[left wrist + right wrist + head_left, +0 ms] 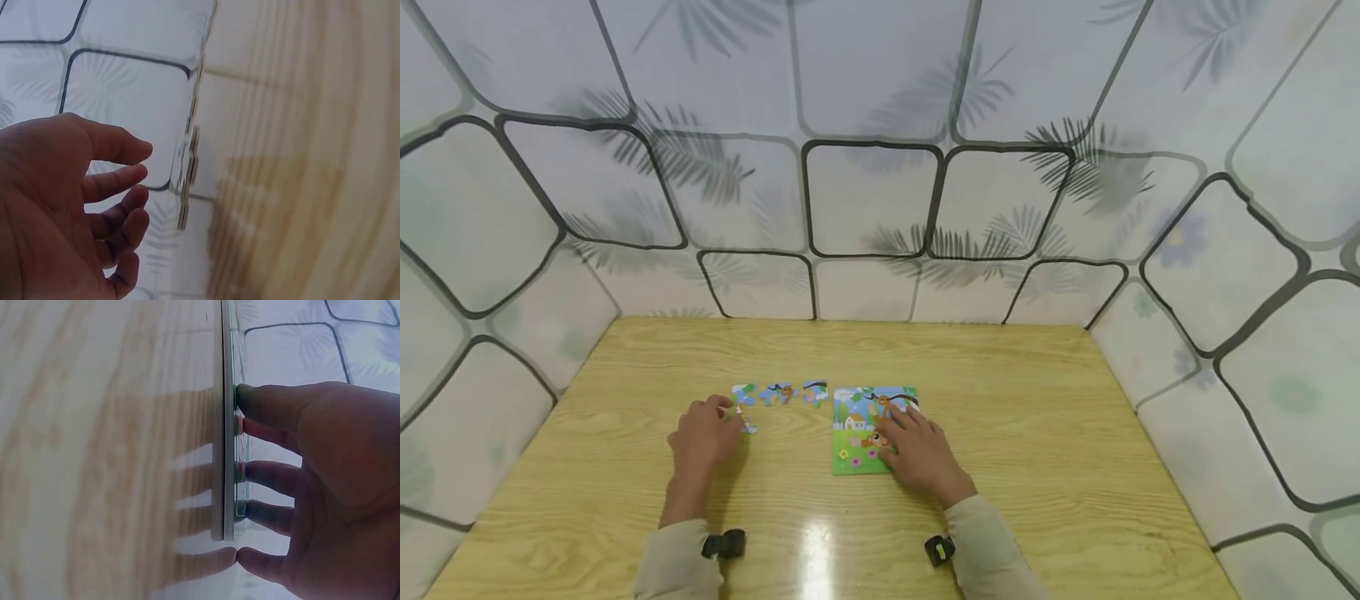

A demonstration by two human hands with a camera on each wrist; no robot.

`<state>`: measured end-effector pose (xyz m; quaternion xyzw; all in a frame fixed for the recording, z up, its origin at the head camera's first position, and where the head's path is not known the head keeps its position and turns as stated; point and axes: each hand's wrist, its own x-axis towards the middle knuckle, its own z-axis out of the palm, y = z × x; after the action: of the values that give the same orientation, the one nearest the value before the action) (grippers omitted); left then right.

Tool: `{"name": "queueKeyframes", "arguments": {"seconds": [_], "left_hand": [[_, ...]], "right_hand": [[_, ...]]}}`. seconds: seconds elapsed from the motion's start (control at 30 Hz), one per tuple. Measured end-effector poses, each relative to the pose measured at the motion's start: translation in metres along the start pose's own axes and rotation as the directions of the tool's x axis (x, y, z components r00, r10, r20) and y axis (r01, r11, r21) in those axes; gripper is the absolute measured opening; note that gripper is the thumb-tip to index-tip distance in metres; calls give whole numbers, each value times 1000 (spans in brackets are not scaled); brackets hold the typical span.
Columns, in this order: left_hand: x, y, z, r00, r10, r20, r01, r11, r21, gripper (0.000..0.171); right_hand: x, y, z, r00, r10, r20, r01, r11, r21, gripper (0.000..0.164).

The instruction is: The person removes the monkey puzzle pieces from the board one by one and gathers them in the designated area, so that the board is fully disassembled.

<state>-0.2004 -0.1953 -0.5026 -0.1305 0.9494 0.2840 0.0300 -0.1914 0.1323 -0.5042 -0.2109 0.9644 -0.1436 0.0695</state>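
Note:
On the table, a picture puzzle board shows a house, flowers and a brown animal. My right hand rests its spread fingertips on the board's right part, covering some of the picture. In the right wrist view those fingers touch the board's face, seen edge-on. Left of the board, loose jigsaw pieces lie in a broken row, with another piece below the row's left end. Beside that piece is my left hand. Its fingers are loosely bent, hold nothing, and stand apart from the pieces.
The wooden table meets a patterned wall covering at the back and along both sides. A black strap device sits at the left wrist and another at the right. Light glares off the table's front.

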Motion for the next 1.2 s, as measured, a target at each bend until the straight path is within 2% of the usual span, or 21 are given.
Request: {"name": "queueKeyframes", "arguments": {"seconds": [0.2,0.33,0.5,0.67,0.8,0.9,1.2], "left_hand": [[-4,19,20,992,128,-20,-129,989,-75,39],[-8,42,35,984,179,-17,-180,982,-56,34],[-16,72,51,968,249,25,-248,968,-46,32],[-23,96,66,943,324,78,-324,946,-11,36],[-26,110,76,924,355,140,-362,931,33,43],[-28,117,82,918,357,173,-369,928,45,49],[-23,129,97,900,391,193,-409,910,65,54]], "right_hand": [[-1,-2,1,999,11,-51,-10,1000,29,43],[-3,3,-2,993,74,-92,-67,995,79,39],[-6,16,-3,985,162,-53,-159,985,70,52],[-9,25,-3,983,183,-25,-181,981,67,56],[-10,26,-2,983,181,-24,-180,982,60,57],[-9,25,-1,983,183,-25,-181,982,53,57],[-10,23,-4,981,195,-21,-194,980,42,59]]}}
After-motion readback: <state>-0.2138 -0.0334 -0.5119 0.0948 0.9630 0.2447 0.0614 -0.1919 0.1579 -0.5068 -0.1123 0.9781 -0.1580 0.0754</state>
